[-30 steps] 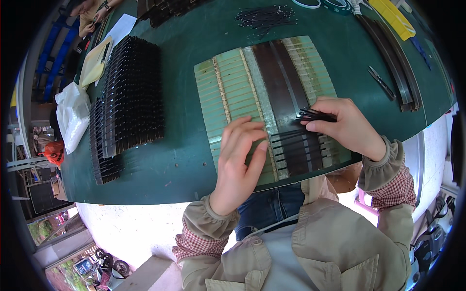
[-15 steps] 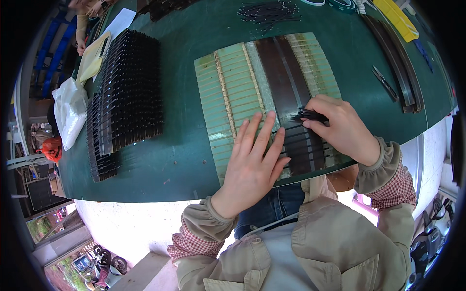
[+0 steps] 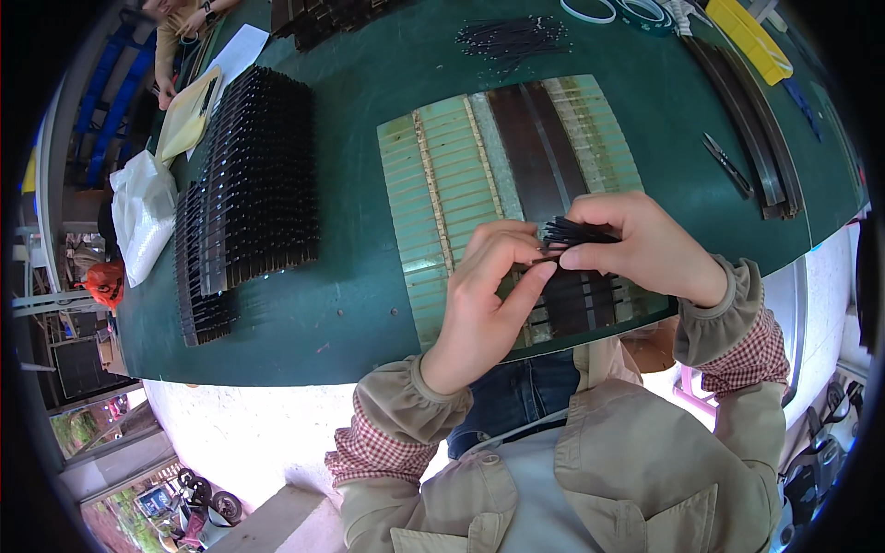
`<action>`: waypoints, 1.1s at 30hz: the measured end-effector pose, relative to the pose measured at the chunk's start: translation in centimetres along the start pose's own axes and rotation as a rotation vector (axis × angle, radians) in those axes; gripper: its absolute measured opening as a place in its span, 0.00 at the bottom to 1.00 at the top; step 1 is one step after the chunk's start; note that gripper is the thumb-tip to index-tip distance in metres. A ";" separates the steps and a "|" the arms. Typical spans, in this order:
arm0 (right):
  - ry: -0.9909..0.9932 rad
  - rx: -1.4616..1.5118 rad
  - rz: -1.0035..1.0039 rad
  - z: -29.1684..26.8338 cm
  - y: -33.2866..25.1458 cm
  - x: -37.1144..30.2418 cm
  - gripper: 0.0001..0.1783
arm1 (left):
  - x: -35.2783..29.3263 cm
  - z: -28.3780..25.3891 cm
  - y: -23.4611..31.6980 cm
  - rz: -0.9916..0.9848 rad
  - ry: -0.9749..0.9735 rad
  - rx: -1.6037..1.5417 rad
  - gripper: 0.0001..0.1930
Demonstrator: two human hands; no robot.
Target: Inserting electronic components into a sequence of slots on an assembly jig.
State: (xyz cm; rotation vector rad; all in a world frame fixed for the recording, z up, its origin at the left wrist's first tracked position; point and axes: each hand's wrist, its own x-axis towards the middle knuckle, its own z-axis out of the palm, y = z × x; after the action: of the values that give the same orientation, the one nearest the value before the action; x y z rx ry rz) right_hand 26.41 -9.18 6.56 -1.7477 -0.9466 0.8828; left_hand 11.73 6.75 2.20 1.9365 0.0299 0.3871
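My right hand (image 3: 645,244) grips a bundle of thin black wire-like pieces (image 3: 576,230) with shiny tips, thumb and forefinger pressed round it. Close against it, my left hand (image 3: 489,286) is closed, its thumb and fingertips pinching one dark thin piece (image 3: 544,259) by the bundle's end. Both hands are over a pale green slotted board (image 3: 461,152) with ridged crosswise grooves. A dark brown strip (image 3: 527,138) with a grey centre line runs down the board. Toward the near edge, several black pieces (image 3: 590,300) lie across this strip in the grooves.
Left of the board stands a tall stack of black-toothed strips (image 3: 263,175), beside a white plastic bag (image 3: 146,212). A loose pile of black pieces (image 3: 512,39) lies at the back. Snips (image 3: 728,166), long dark strips (image 3: 747,120) and a yellow bin (image 3: 751,41) are at right. A co-worker's hand (image 3: 166,95) shows far left.
My left hand has lifted off the board, curled its fingers and come to the bundle. My right hand has turned the bundle up and moved slightly left.
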 end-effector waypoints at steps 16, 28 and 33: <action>0.094 -0.091 0.027 -0.8 1.5 0.2 0.08 | -0.4 -1.9 -0.6 0.005 0.038 0.138 0.06; 0.210 -0.286 -0.093 0.2 3.4 1.0 0.09 | -0.6 -1.4 0.0 0.099 -0.040 0.472 0.14; 0.293 -0.570 -0.136 0.3 2.0 -0.1 0.10 | -0.8 -0.7 0.7 0.154 -0.161 0.635 0.19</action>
State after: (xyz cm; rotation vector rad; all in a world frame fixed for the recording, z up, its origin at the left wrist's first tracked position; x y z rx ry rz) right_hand 26.50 -9.72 4.60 -2.1802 -1.1730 0.2605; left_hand 10.62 6.95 2.87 2.6035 -0.1154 0.3465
